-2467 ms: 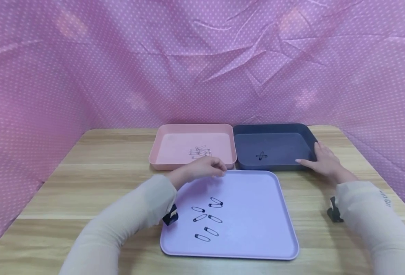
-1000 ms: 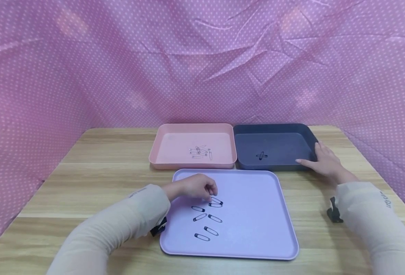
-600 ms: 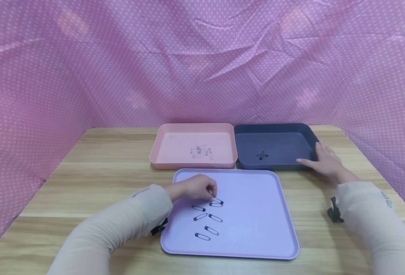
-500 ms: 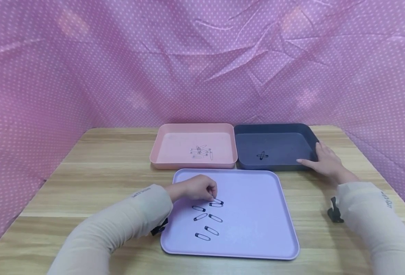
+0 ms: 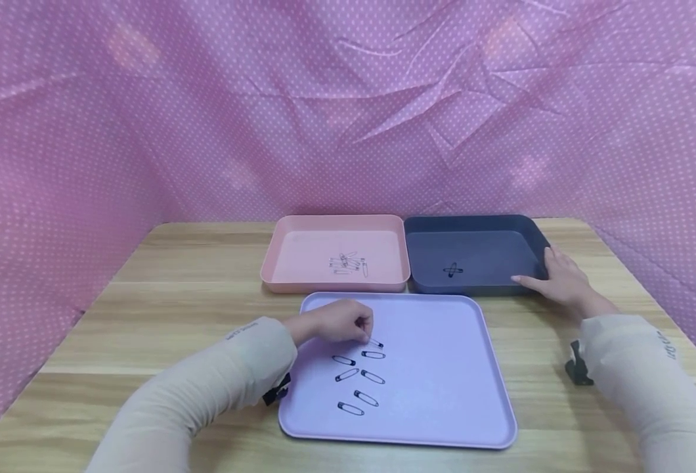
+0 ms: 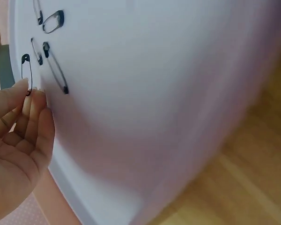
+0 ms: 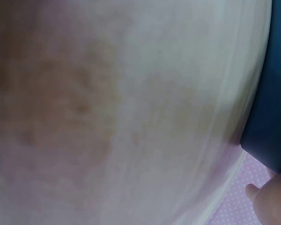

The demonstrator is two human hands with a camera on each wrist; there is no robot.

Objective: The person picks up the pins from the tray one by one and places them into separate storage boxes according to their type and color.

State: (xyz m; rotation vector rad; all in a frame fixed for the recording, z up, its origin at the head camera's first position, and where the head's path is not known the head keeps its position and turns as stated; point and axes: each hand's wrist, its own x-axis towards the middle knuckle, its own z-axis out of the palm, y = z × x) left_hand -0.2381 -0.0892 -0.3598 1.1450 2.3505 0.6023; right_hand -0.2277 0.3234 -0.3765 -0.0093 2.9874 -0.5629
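My left hand (image 5: pixel 345 320) pinches a black-headed safety pin (image 6: pixel 30 75) between thumb and fingertips, just above the lavender tray (image 5: pixel 436 387). In the left wrist view the pin's head points away from the fingers. Several more safety pins, such as one near the front (image 5: pixel 350 408), lie spread over that tray's left half. My right hand (image 5: pixel 563 279) rests at the near right corner of the dark blue tray (image 5: pixel 490 253), its thumb along the front rim and its fingers against the right side. Crossed black pins (image 5: pixel 453 270) lie inside the dark tray.
Left of the dark tray and close against it stands a pink tray (image 5: pixel 301 256) with a cluster of silvery safety pins (image 5: pixel 345 263). The wooden table (image 5: pixel 176 295) carries everything. Polka-dot pink cloth (image 5: pixel 348 131) hangs behind and at the sides.
My left hand has come back from near the pink tray to the lavender tray, taken hold of the rearmost safety pin and drawn it off its neighbour. The right hand stays put.
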